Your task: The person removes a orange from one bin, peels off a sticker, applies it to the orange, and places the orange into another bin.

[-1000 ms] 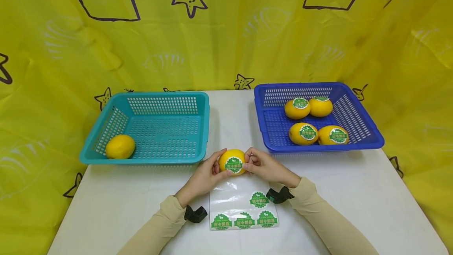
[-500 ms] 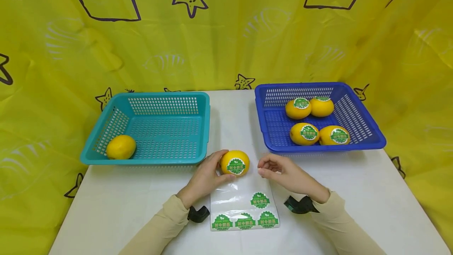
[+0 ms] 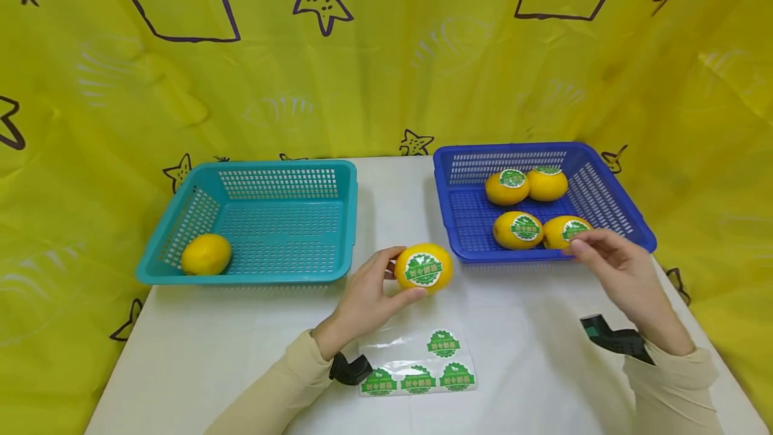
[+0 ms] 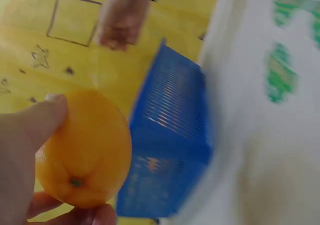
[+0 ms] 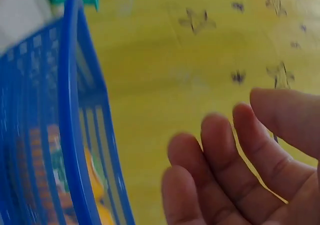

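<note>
Yellow lemon [image 3: 423, 268] with a sticker sits held in the left hand [image 3: 368, 297]; the right hand [image 3: 616, 270] hangs loose and empty by the blue basket [image 3: 628, 210] at 2 o'clock, where it likely goes.

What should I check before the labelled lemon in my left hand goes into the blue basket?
1. Left hand grips the yellow lemon: ok.
2. Round green sticker lies flat on it: ok.
3. Blue plastic basket has room among its four lemons: ok.
4. Right hand clear of the basket's front rim: not ok, it hovers there.
5. Sticker sheet has labels left: ok.
</note>
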Demonstrator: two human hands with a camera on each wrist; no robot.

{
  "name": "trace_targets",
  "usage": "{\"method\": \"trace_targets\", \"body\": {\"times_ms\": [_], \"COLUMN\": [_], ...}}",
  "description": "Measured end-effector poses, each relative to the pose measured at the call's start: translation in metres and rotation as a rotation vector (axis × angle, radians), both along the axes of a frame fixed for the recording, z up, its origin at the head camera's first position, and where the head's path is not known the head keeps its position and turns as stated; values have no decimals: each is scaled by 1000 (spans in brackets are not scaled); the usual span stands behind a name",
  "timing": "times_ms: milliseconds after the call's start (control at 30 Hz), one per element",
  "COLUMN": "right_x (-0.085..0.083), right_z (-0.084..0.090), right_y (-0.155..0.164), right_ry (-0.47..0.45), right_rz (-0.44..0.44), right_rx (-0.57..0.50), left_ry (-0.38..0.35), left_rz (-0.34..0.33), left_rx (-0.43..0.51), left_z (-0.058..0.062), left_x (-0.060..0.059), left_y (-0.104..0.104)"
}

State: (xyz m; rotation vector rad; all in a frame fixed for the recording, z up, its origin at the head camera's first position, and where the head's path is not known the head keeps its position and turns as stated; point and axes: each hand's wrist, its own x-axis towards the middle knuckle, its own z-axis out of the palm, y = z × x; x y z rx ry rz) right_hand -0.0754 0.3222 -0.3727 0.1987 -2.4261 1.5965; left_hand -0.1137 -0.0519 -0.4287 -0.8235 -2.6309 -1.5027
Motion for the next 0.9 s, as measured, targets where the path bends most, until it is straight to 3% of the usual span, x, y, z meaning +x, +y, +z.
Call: {"method": "trace_targets", "body": {"times_ms": [67,200,300,367,467,633,800,900], "right_x": [1,-2,-7,-12,-19,-27,-28,-25], "right_z": [0,-4,-9,-15,-26,-43,-54,-56], "right_y": [22,57,75,84,91,99,102,105], "right_ry": [-7,-74,-200,-288,-355,-296,-263,-236], "right_rz": [-113,-357,-504,-537,-518,-394,-280,-222], "right_rx": [-58,-57,38,49,-21,-403,-610,-709], "left_ry": [1,-24,-70,-90,-111,-67,-3,-1], "left_rz": [-49,-131,-128,-109,-98,-98,-80,-47], "left_rx": [53,121,100,54,-36,-308,-561,-691], "left_z": [15,38,50,56,63,69,71,68], "left_x": [-6,-29,-50,-66,-90,-122,-141,-149], "left_y": [11,35,53,66,83,114,144,161]}}
